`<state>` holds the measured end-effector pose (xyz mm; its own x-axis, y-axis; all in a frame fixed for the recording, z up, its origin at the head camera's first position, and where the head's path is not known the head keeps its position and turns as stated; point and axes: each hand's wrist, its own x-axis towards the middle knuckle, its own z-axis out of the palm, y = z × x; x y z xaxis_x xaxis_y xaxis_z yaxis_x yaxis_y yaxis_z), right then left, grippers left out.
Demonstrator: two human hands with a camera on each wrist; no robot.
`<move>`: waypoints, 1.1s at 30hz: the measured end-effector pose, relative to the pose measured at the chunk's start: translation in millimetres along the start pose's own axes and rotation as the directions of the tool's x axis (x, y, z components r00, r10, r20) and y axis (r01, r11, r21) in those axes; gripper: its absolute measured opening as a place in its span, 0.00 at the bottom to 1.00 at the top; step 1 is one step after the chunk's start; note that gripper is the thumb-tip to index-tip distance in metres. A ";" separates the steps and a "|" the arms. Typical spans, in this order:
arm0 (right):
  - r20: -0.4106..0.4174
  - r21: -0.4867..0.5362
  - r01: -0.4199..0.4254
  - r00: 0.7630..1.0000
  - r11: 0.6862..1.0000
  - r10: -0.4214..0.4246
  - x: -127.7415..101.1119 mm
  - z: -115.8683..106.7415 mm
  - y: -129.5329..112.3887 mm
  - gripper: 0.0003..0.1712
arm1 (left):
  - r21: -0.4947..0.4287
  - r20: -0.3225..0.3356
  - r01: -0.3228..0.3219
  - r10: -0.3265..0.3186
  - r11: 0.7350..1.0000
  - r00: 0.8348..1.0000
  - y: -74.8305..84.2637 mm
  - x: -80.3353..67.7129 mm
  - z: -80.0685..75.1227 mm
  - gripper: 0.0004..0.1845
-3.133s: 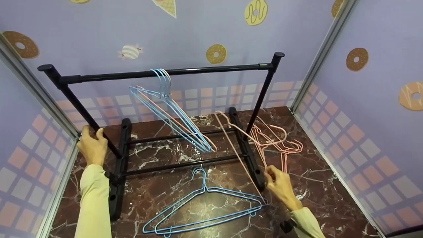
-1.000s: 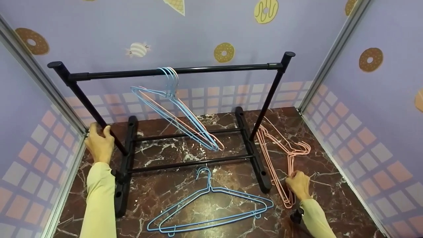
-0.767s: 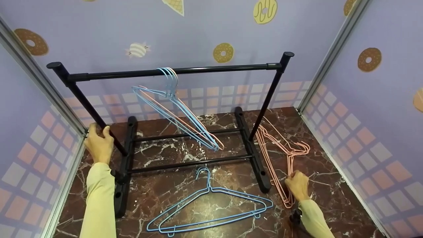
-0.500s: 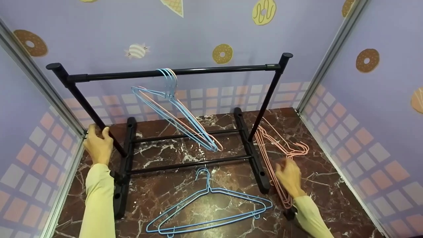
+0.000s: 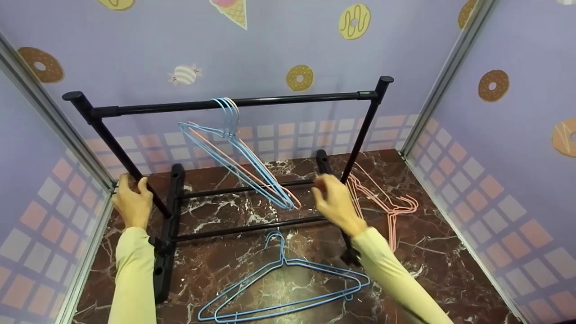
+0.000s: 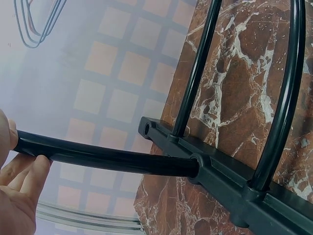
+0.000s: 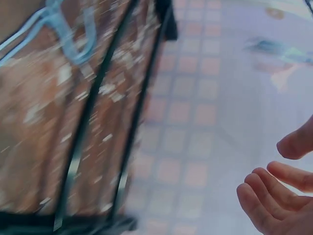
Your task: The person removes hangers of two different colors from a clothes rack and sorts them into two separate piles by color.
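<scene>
Purple walls with doughnut prints close in a brown marble bench [image 5: 450, 270]. On it stands a black rack [image 5: 234, 102], its rail running from 9 to 3 o'clock across the far side. A bunch of hung hangers [image 5: 238, 162], blue with one pink, dangles from the rail near its middle. Two blue hangers [image 5: 288, 288] lie flat at 6 o'clock, in front of the rack's base. Pink hangers [image 5: 382, 202] lie in a heap at 3 o'clock, just outside the rack's right foot.

The left hand [image 5: 132, 204] grips the rack's left post low down, fingers curled round the tube, as the left wrist view also shows. The right hand [image 5: 335, 202] hovers above the base bars, between the hung bunch and the pink heap, its grip spread and holding nothing; the right wrist view is blurred but shows loose, empty fingers.

The step in hand looks like steadying the rack while the free hand moves between hangers. The next move probably calls for a clean pinch on a single wire, since those on the bench overlap.
</scene>
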<state>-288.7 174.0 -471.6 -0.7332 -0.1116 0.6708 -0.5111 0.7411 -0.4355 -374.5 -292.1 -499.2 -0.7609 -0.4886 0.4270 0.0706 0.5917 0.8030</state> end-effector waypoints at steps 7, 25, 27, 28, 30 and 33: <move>0.077 0.090 -0.009 0.997 0.996 0.002 39.5 21.0 -38.9 0.09 | -0.001 0.013 0.016 -0.016 1.000 1.000 -2.2 -1.4 0.4 0.16; 0.178 0.171 -0.056 0.984 0.984 0.025 61.9 50.7 -71.4 0.07 | 0.006 0.018 0.005 -0.005 1.000 1.000 -1.9 -1.9 3.0 0.16; 0.158 0.155 -0.051 0.987 0.987 0.026 62.0 51.3 -72.4 0.05 | 0.010 0.028 0.013 -0.014 1.000 1.000 -1.4 -1.5 2.3 0.16; 0.147 0.145 -0.050 0.989 0.988 0.029 62.1 51.5 -73.0 0.05 | 0.011 0.030 0.015 -0.016 1.000 0.999 -1.2 -1.2 1.9 0.17; 0.121 0.124 -0.051 0.992 0.991 0.036 62.7 51.9 -74.4 0.04 | 0.013 0.032 0.021 -0.021 1.000 0.999 -1.4 -0.7 0.7 0.17; 0.096 0.123 -0.062 0.994 0.991 0.050 63.7 51.7 -77.0 0.03 | 0.013 0.026 0.023 -0.024 1.000 0.999 -2.1 0.2 -1.5 0.16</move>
<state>-319.2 75.6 -426.4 -0.7975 -0.1369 0.5875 -0.5158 0.6598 -0.5464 -373.8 -294.3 -500.2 -0.7790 -0.4856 0.3967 0.0440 0.5887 0.8072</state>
